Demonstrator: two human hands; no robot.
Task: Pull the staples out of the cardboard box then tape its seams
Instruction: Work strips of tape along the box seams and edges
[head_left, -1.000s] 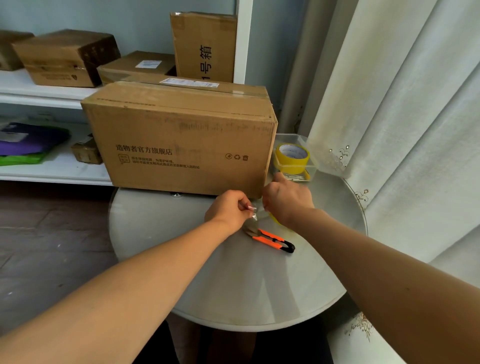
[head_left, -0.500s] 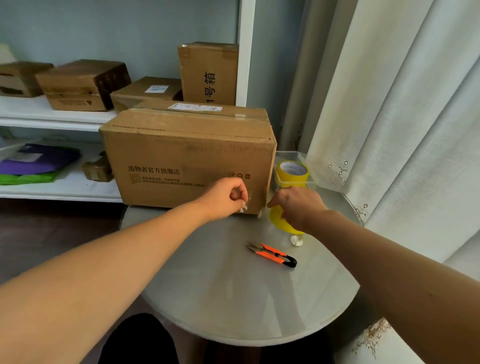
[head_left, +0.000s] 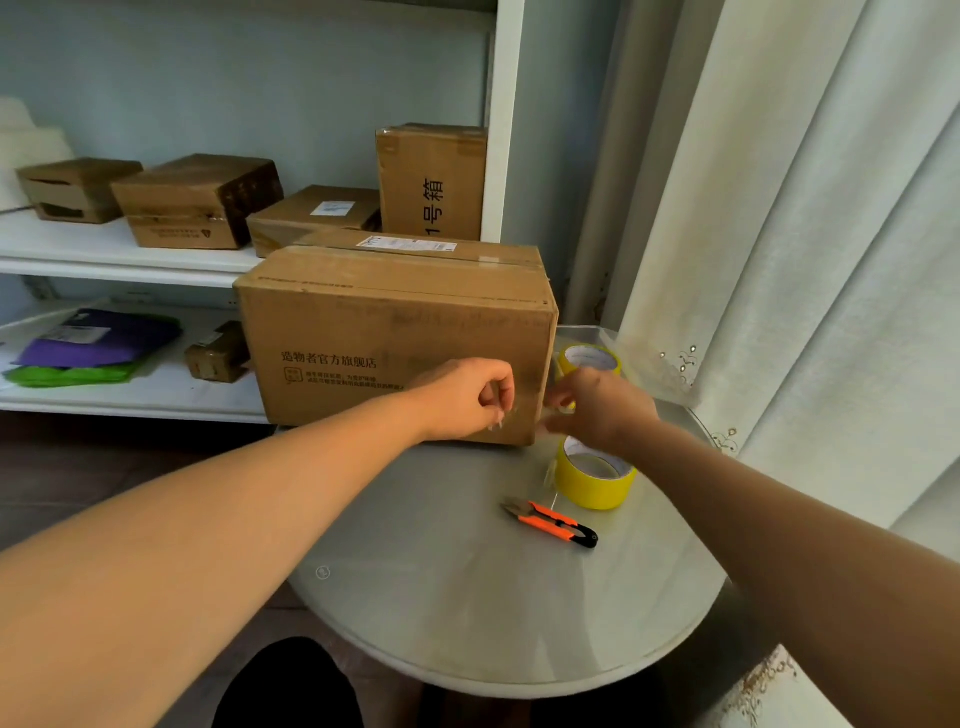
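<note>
Two hands at frame centre: left hand (head_left: 470, 397) pinches clear tape strip (head_left: 511, 410) against stiff brown cardboard box (head_left: 395, 338) on round grey table (head_left: 467, 597), right hand (head_left: 597, 408) fingers loosely spread at the box's corner; tape looks flimsy, sticky, best held by ends.

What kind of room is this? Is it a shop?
Probably a home corner used for packing parcels, not a shop floor. Cardboard boxes sit on a white shelf, a curtain hangs beside a small round table, and yellow tape rolls lie ready.
</note>
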